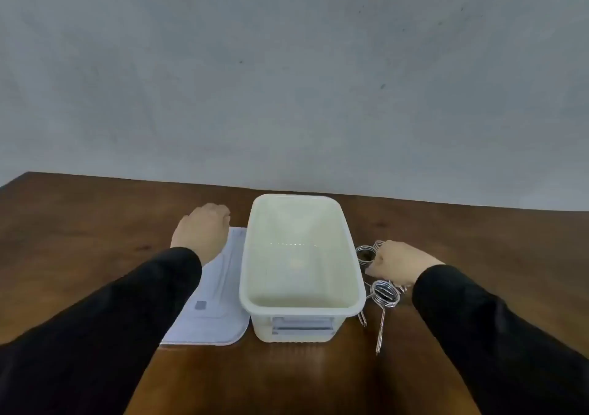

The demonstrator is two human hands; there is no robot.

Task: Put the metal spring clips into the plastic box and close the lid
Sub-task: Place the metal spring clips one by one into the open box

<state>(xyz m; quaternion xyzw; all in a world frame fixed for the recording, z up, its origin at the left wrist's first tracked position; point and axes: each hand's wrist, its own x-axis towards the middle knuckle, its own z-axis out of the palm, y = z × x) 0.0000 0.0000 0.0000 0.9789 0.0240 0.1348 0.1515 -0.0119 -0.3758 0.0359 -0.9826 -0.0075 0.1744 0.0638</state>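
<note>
An open cream plastic box point(350, 301) stands in the middle of the brown table, with nothing visible inside it. Its pale lid point(210, 319) lies flat on the table to the left of the box. My left hand point(200, 231) rests palm down on the far end of the lid, fingers curled loosely. Right of the box lie metal spring clips: one coil point(365, 253) at the far side, another point(384, 293) nearer with long wire handles pointing toward me. My right hand point(398, 263) sits over the clips with fingers curled on them; its grip is hidden.
The wooden table point(95, 239) runs back to a grey wall point(287, 79). Black sleeves cover both forearms. Bare tabletop shows far left, far right and in front of the box.
</note>
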